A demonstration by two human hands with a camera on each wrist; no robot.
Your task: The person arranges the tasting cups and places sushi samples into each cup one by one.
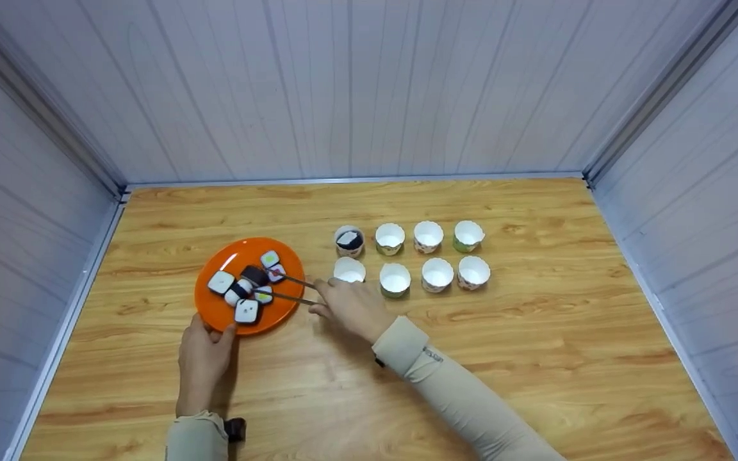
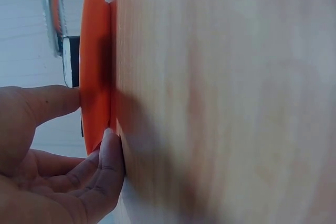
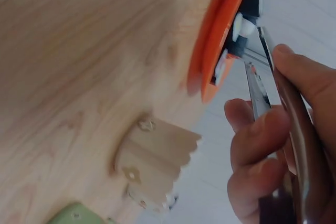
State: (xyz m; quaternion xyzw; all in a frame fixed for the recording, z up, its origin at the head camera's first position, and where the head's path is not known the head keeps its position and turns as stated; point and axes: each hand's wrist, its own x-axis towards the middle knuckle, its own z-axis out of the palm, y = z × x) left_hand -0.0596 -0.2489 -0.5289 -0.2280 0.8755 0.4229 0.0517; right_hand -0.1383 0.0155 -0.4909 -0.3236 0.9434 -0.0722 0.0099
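On the left of the table in the head view sits an orange plate bearing several toy sushi pieces. My left hand grips its near rim; in the left wrist view the thumb is at the top edge and the fingers reach beneath. Metal tongs are held in my right hand, their arms spread apart over the plate. One tip overlaps a small sushi roll, the other lies by a white piece with a black band. A dark sushi piece lies near the spread tips.
Two rows of white paper cups stand right of the plate. The back-left cup contains a dark-and-white sushi piece. A front-row cup stands just beyond my right hand. Pale panel walls enclose the table's back and sides.
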